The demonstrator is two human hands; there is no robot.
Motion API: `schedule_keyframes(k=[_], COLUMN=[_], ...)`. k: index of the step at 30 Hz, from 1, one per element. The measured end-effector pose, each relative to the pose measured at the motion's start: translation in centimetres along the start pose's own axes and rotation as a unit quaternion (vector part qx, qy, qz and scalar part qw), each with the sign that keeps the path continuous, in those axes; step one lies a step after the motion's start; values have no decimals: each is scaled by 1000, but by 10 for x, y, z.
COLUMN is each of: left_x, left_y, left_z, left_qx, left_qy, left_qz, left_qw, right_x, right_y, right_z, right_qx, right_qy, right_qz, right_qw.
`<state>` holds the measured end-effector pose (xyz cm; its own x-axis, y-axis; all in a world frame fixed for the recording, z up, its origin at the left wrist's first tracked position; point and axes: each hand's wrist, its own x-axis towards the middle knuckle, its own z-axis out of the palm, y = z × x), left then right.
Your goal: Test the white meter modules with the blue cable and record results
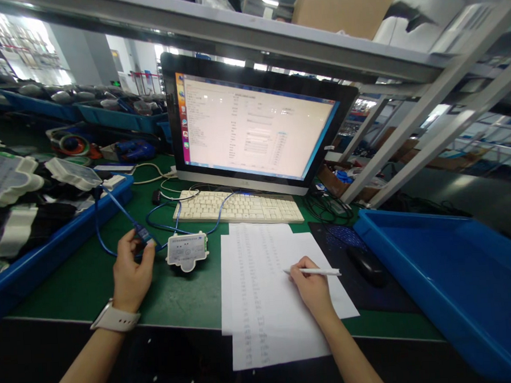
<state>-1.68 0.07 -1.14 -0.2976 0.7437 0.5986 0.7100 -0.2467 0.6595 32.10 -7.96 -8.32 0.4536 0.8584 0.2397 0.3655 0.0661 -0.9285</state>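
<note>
Between the thumb and fingers of my left hand point(133, 269) is a small blue adapter point(144, 234) with blue cables running from it. Just right of it, a white plastic module point(187, 251) with a printed label and a green connector lies on the green mat. My right hand point(311, 288) grips a white pen point(322, 271), its tip pointing left over the paper sheets point(261, 294). Columns of handwriting cover the left and upper parts of the sheets.
A monitor point(255, 183) stands at the back with a keyboard point(239, 206) before it. On the right are a black mouse point(366, 265) and a blue bin point(452, 272). At left, another blue bin point(61, 241) holds several white modules. A metal shelf point(229, 21) runs overhead.
</note>
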Motion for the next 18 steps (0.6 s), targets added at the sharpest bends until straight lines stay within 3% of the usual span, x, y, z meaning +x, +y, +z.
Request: schedule_keyframes(k=[18], left_x=[1], left_y=[-1], left_z=[0], left_qx=[-7], left_qy=[3], left_qz=[13], left_qw=[1000], right_x=[0], right_y=[-5], right_z=[-1], right_qx=[34], right_qy=[12], right_qz=[24], right_qw=[999])
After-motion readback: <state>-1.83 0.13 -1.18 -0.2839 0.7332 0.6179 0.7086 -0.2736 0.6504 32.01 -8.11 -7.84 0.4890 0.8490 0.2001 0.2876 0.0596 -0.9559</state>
